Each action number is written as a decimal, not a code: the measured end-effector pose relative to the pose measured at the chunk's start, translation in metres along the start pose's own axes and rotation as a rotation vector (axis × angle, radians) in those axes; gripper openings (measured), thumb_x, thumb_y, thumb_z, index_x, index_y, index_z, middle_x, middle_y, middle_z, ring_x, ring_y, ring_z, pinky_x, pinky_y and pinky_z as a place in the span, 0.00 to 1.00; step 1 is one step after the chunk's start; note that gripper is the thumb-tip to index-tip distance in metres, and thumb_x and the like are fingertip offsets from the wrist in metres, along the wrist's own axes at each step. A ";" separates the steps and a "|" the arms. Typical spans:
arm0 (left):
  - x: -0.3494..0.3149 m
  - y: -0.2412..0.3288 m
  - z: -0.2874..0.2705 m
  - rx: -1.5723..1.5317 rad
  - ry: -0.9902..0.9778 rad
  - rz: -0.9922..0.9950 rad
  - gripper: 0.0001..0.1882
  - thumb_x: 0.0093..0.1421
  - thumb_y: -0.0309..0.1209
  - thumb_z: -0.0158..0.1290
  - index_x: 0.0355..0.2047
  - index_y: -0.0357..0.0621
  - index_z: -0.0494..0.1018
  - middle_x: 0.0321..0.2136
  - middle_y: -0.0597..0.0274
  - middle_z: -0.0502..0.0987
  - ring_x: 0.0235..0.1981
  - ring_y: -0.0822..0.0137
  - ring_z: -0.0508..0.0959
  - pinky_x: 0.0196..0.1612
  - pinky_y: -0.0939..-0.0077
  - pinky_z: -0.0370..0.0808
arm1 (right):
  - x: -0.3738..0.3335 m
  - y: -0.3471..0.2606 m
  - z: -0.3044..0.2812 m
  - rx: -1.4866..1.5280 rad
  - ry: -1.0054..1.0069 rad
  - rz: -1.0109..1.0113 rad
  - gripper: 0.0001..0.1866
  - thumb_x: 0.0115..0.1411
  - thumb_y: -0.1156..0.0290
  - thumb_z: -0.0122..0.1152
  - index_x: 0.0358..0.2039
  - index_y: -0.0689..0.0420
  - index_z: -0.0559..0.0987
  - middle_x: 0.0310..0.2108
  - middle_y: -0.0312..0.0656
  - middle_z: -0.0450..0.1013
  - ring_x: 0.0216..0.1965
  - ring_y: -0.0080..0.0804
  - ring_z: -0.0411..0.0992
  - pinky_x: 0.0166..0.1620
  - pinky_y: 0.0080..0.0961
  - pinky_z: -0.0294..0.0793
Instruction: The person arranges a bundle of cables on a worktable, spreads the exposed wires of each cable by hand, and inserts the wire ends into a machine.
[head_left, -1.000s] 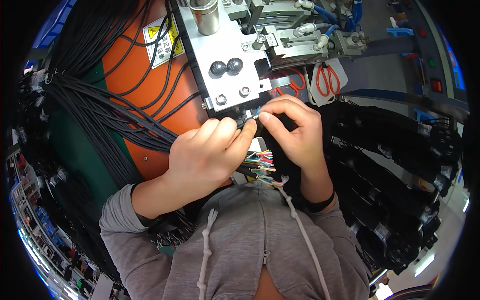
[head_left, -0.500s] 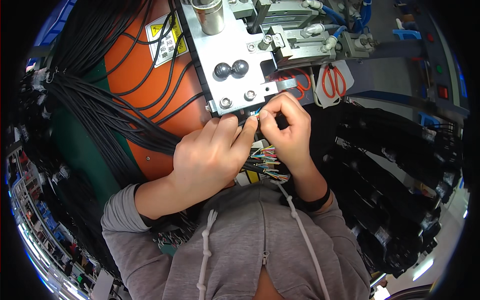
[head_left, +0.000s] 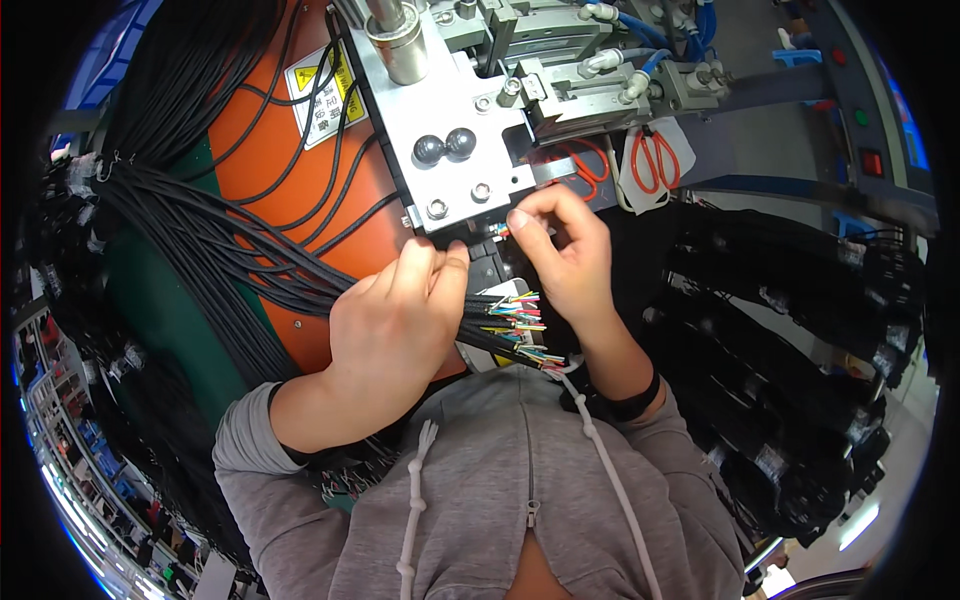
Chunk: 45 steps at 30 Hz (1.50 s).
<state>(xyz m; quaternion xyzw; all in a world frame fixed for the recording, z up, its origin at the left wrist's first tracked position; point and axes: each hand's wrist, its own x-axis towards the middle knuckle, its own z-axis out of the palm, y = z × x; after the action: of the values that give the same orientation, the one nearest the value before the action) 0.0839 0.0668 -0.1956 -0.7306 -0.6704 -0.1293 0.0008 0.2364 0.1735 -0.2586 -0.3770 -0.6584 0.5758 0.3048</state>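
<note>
My left hand point(head_left: 400, 310) is closed at the front edge of the metal press block point(head_left: 460, 170), its fingertips bent in under the block. Whatever it grips there is hidden. On the other side of a small dark fixture point(head_left: 484, 265), my right hand point(head_left: 572, 255) pinches short coloured wires point(head_left: 501, 230) between thumb and forefinger. These wires stick out at the block's lower right corner. Just below the hands lies a bunch of black cables with stripped, multicoloured wire ends point(head_left: 520, 312), pointing right.
A thick bundle of black cables point(head_left: 220, 220) spreads over the orange surface point(head_left: 300, 185) at left. Red-handled scissors point(head_left: 655, 162) lie beyond my right hand. Pneumatic cylinders point(head_left: 590, 85) with blue hoses stand at the back. More black cable bundles point(head_left: 780, 300) hang at right.
My left hand has drawn back leftward from the coloured wires, where both hands' fingertips met before. My right hand stays by the wires. The view has shifted slightly.
</note>
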 end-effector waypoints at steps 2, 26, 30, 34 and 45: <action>0.000 -0.002 0.000 -0.018 -0.010 -0.022 0.14 0.49 0.28 0.55 0.38 0.40 0.76 0.26 0.67 0.70 0.25 0.74 0.75 0.24 0.81 0.69 | 0.004 -0.008 -0.007 -0.057 -0.055 -0.305 0.04 0.53 0.77 0.63 0.30 0.61 0.77 0.28 0.37 0.73 0.30 0.24 0.70 0.35 0.19 0.68; 0.007 -0.010 0.011 -0.313 0.429 0.204 0.15 0.48 0.28 0.59 0.36 0.36 0.76 0.24 0.62 0.72 0.20 0.70 0.73 0.18 0.79 0.66 | -0.010 -0.037 0.001 -0.098 0.091 -0.590 0.09 0.47 0.82 0.69 0.30 0.64 0.78 0.29 0.44 0.75 0.29 0.32 0.73 0.36 0.25 0.72; 0.009 -0.009 0.007 -0.292 0.366 0.217 0.15 0.46 0.28 0.57 0.35 0.36 0.76 0.23 0.63 0.70 0.19 0.70 0.72 0.17 0.79 0.64 | -0.008 -0.039 -0.003 0.142 0.019 -0.359 0.08 0.47 0.83 0.68 0.28 0.64 0.78 0.27 0.43 0.74 0.28 0.31 0.72 0.36 0.24 0.71; 0.008 -0.009 0.006 -0.273 0.299 0.205 0.16 0.44 0.28 0.56 0.35 0.36 0.75 0.22 0.64 0.67 0.19 0.70 0.71 0.17 0.78 0.63 | -0.010 -0.036 -0.003 0.009 0.076 -0.397 0.08 0.46 0.83 0.68 0.26 0.64 0.77 0.25 0.42 0.74 0.27 0.30 0.71 0.35 0.23 0.71; 0.007 -0.009 0.010 -0.227 0.298 0.211 0.16 0.44 0.27 0.55 0.36 0.37 0.74 0.23 0.64 0.66 0.21 0.70 0.70 0.18 0.78 0.64 | -0.012 -0.039 0.005 -0.018 0.144 -0.345 0.09 0.44 0.83 0.70 0.24 0.62 0.76 0.22 0.41 0.73 0.25 0.30 0.70 0.30 0.24 0.68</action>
<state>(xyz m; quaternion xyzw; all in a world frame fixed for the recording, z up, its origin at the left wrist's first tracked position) 0.0774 0.0760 -0.2051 -0.7651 -0.5636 -0.3098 0.0309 0.2332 0.1585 -0.2202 -0.3015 -0.6948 0.4807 0.4419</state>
